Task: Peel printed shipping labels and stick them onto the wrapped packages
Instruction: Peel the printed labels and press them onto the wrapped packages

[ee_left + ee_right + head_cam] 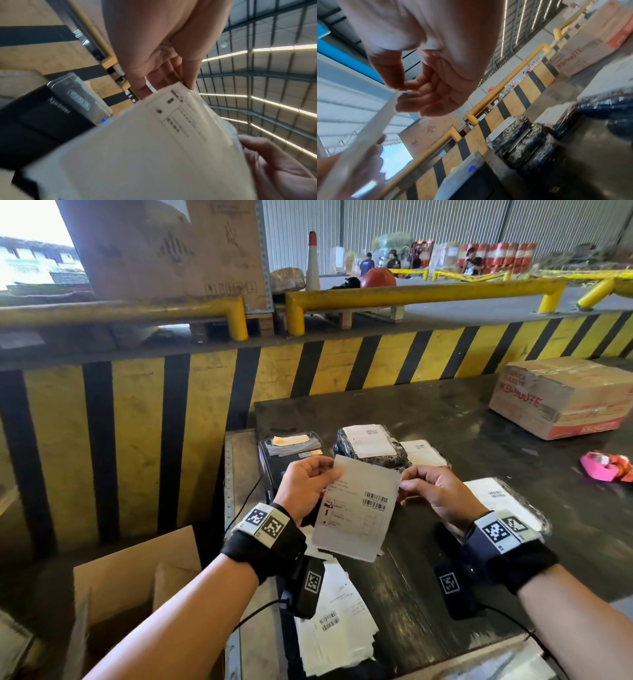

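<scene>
Both hands hold one printed shipping label (pixel 356 508) up above the dark worktop (pixel 462 419).

The left hand (pixel 303 489) has a closed grip, thumb and fingers pinching the sheet's upper left corner; the right hand (pixel 435 491) pinches the upper right corner between thumb and curled fingertips. The label is a thin, matte white rectangle, slightly curled, printed with barcodes and small text too blurred to read. Behind it lie wrapped packages (pixel 371 448) in glossy, crinkled black film, each already bearing a white label. A black label printer (pixel 42 119), marked "Xprinter", sits just left of them. More white sheets (pixel 335 621) lie loose near the worktop's front edge. A film-wrapped cardboard box (pixel 561 397) with red lettering stands far right.
</scene>
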`<state>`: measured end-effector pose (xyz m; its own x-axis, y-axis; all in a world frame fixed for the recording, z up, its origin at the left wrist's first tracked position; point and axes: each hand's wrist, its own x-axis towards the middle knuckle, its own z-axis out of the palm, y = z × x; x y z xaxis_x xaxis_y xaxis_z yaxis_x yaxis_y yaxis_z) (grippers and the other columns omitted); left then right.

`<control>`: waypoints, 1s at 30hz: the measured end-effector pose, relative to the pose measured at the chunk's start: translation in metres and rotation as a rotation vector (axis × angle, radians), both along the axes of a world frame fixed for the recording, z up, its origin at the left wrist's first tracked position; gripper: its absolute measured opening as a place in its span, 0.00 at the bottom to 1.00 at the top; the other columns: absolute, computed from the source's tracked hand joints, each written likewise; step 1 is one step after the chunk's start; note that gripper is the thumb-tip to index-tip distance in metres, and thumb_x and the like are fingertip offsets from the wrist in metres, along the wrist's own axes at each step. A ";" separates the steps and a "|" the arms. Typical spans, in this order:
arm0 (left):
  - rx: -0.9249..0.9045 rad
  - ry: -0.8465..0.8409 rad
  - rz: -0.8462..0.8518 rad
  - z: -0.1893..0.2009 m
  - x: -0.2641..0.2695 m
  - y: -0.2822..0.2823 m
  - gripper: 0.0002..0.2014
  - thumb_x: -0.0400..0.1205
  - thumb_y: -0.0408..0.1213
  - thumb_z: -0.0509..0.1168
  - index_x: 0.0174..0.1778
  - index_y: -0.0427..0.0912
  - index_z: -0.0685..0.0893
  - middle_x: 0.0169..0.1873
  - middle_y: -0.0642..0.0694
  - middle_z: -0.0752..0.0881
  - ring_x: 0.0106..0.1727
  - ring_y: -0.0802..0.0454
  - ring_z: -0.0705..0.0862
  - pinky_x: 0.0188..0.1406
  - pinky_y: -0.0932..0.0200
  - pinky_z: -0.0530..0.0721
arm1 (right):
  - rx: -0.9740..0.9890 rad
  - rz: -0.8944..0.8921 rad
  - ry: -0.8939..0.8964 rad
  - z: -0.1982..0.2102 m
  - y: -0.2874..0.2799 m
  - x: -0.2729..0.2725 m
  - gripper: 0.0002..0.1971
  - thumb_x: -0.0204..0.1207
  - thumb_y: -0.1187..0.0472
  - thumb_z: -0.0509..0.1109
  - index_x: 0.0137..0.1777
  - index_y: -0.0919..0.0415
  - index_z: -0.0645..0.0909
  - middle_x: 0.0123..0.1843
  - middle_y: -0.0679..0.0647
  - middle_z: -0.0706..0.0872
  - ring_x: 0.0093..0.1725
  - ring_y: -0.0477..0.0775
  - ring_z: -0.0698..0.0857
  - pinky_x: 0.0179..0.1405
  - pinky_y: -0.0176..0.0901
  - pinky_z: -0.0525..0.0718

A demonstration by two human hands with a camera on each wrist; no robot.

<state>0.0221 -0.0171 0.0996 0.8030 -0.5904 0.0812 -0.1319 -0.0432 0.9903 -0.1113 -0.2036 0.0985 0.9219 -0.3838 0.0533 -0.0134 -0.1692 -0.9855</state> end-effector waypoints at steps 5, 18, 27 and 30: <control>0.152 -0.290 -0.079 0.009 -0.003 0.003 0.02 0.79 0.39 0.71 0.45 0.51 0.87 0.39 0.55 0.89 0.38 0.59 0.87 0.39 0.69 0.85 | -0.398 -0.072 -0.046 0.017 -0.007 0.009 0.04 0.77 0.62 0.69 0.43 0.56 0.84 0.40 0.56 0.89 0.43 0.58 0.87 0.47 0.47 0.85; 0.328 -0.482 -0.274 0.021 -0.013 0.008 0.06 0.78 0.42 0.71 0.49 0.54 0.82 0.34 0.59 0.87 0.36 0.67 0.87 0.38 0.71 0.85 | -0.669 0.261 0.043 0.045 0.016 0.023 0.04 0.78 0.60 0.69 0.44 0.56 0.86 0.35 0.45 0.88 0.32 0.38 0.85 0.34 0.26 0.80; 0.366 -0.492 -0.352 0.020 -0.015 0.010 0.06 0.78 0.42 0.72 0.47 0.54 0.82 0.34 0.60 0.87 0.32 0.73 0.85 0.37 0.75 0.83 | -0.651 0.399 0.160 0.043 0.015 0.020 0.07 0.80 0.62 0.67 0.42 0.52 0.83 0.36 0.46 0.87 0.33 0.40 0.85 0.37 0.32 0.83; 0.369 -0.487 -0.358 0.021 -0.016 0.010 0.06 0.78 0.42 0.72 0.47 0.53 0.82 0.33 0.60 0.87 0.33 0.70 0.86 0.38 0.73 0.85 | -0.612 0.401 0.146 0.041 0.015 0.018 0.06 0.79 0.62 0.67 0.44 0.53 0.83 0.37 0.47 0.87 0.34 0.42 0.86 0.39 0.34 0.84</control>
